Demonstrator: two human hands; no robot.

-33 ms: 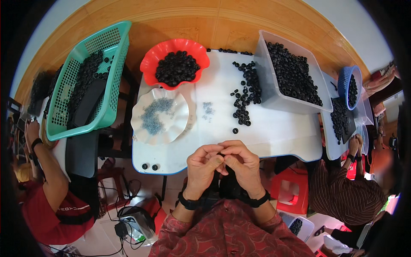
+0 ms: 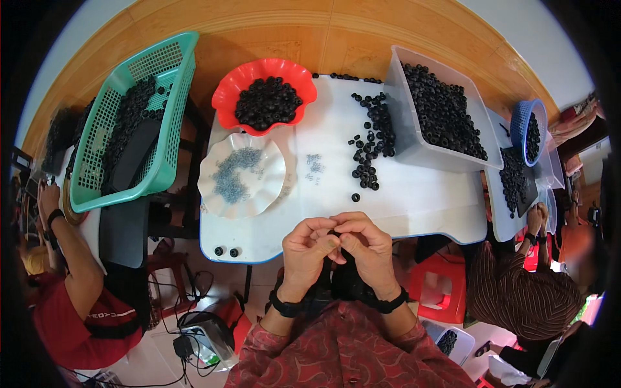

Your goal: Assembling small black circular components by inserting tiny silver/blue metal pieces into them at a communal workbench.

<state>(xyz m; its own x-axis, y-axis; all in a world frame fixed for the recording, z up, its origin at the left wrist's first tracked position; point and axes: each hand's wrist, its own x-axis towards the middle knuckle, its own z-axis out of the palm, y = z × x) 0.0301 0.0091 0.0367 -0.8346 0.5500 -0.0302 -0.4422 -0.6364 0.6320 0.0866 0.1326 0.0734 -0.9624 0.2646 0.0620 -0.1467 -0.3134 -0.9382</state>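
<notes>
At the near edge of the white table my left hand [image 2: 306, 253] and my right hand [image 2: 371, 252] meet, thumbs and fingertips pinched together. Between them shows a bit of a small black round part [image 2: 334, 233], mostly covered by the fingers. Beyond my hands, to the left, a white wavy-rimmed plate [image 2: 275, 176] carries many tiny clear bluish pieces. A few more tiny clear pieces [image 2: 314, 165] lie on the table beside it. Loose black ring-shaped parts [image 2: 365, 171] are scattered ahead and to the right. Two black rings [image 2: 226, 251] sit at the front left corner.
Behind the plate stands a red wavy bowl [image 2: 223, 97] of black parts. A translucent bin [image 2: 420, 152] full of black rings is at the back right, a green basket [image 2: 169, 161] at the left. Co-workers sit on both sides; a red stool [image 2: 440, 291] is at the right.
</notes>
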